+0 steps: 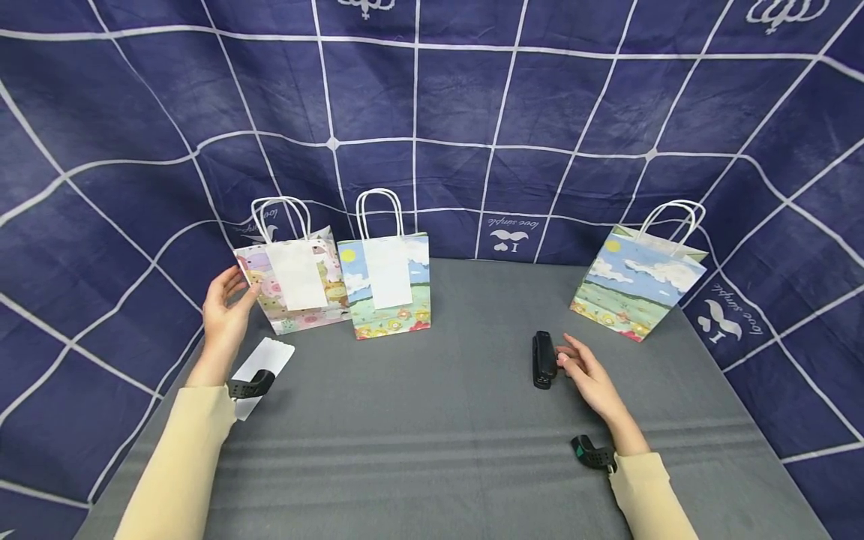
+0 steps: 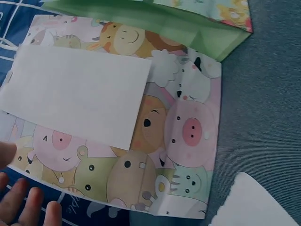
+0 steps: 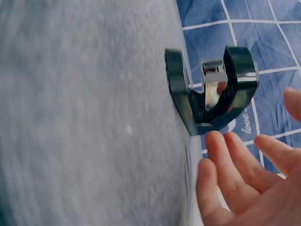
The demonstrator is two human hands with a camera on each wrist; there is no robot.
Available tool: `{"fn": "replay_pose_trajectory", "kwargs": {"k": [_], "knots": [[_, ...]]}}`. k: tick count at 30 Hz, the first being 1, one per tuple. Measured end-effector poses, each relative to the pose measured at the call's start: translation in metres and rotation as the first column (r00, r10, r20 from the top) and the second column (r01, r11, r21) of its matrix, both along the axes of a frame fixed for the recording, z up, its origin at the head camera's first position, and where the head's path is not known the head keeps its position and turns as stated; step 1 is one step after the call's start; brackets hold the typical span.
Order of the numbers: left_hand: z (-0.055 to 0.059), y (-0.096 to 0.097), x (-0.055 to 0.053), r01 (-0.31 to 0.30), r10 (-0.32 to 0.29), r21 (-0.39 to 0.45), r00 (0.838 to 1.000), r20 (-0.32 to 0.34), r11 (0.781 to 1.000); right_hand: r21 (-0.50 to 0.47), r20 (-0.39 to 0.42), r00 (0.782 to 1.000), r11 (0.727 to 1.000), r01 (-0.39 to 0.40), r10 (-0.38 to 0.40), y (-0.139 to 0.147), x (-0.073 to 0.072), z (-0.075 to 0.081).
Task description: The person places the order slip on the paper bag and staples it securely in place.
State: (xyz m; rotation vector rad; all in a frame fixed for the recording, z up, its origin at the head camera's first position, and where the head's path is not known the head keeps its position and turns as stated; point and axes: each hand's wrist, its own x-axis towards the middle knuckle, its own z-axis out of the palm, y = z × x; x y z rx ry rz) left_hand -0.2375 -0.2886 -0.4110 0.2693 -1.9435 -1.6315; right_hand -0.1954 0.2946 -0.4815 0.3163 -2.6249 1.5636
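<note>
My left hand (image 1: pixel 226 307) is at the left edge of a paper bag with cartoon animals (image 1: pixel 259 277), its thumb overlapping the front and its fingers beside the edge. In the left wrist view, a gap shows between thumb and fingers (image 2: pixel 23 202). A blank white card (image 2: pixel 80 94) is on this bag's front. On the right, my right hand (image 1: pixel 586 375) is beside a black stapler (image 1: pixel 544 360) on the table, fingertips close to its side. The right wrist view shows the stapler (image 3: pixel 211 94) end-on, its two arms spread, with the fingers (image 3: pixel 230 179) loosely extended below it.
A landscape-print paper bag (image 1: pixel 420 292) with a white card (image 1: pixel 388 274) stands against the animal bag's right side. Another landscape bag (image 1: pixel 637 277), without a card on its visible front, stands at the right. A white paper piece (image 1: pixel 273 356) lies under my left wrist. Blue cloth (image 1: pixel 459 97) surrounds the grey table (image 1: pixel 418 435).
</note>
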Motion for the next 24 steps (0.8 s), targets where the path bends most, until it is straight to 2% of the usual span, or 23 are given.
{"fn": "replay_pose_trajectory", "kwargs": {"k": [4, 9, 10, 12, 15, 17, 21, 23, 24], "knots": [[-0.006, 0.002, 0.014, 0.001, 0.000, -0.020, 0.999, 0.041, 1.000, -0.017, -0.034, 0.988, 0.989, 0.148, -0.149, 0.005, -0.001, 0.002], [-0.011, 0.004, 0.031, 0.018, -0.012, -0.061, 0.995, 0.103, 0.998, -0.061, -0.088, 0.937, 0.941, 0.332, -0.337, 0.021, -0.008, -0.007], [-0.012, 0.005, 0.035, 0.020, -0.009, -0.079, 0.991, 0.133, 0.997, -0.067, -0.086, 0.924, 0.928, 0.367, -0.372, 0.023, -0.008, -0.005], [-0.015, 0.006, 0.043, 0.039, -0.022, -0.095, 0.985, 0.170, 0.995, -0.077, -0.106, 0.891, 0.897, 0.436, -0.442, 0.035, -0.015, -0.015], [-0.022, 0.008, 0.055, 0.058, -0.026, -0.131, 0.972, 0.233, 0.990, -0.105, -0.087, 0.836, 0.839, 0.533, -0.542, 0.051, -0.023, -0.026], [-0.025, 0.009, 0.063, 0.067, -0.025, -0.150, 0.964, 0.265, 0.986, -0.138, -0.118, 0.797, 0.805, 0.578, -0.592, 0.067, -0.033, -0.042], [-0.031, 0.009, 0.076, 0.076, -0.009, -0.184, 0.942, 0.337, 0.980, -0.210, -0.115, 0.748, 0.752, 0.625, -0.653, 0.074, -0.032, -0.036], [-0.034, 0.008, 0.082, 0.081, 0.006, -0.211, 0.924, 0.383, 0.974, -0.246, -0.095, 0.725, 0.722, 0.646, -0.682, 0.070, -0.027, -0.022], [-0.036, 0.008, 0.084, 0.087, 0.019, -0.233, 0.909, 0.416, 0.969, -0.256, -0.082, 0.711, 0.704, 0.663, -0.699, 0.066, -0.024, -0.014]]}}
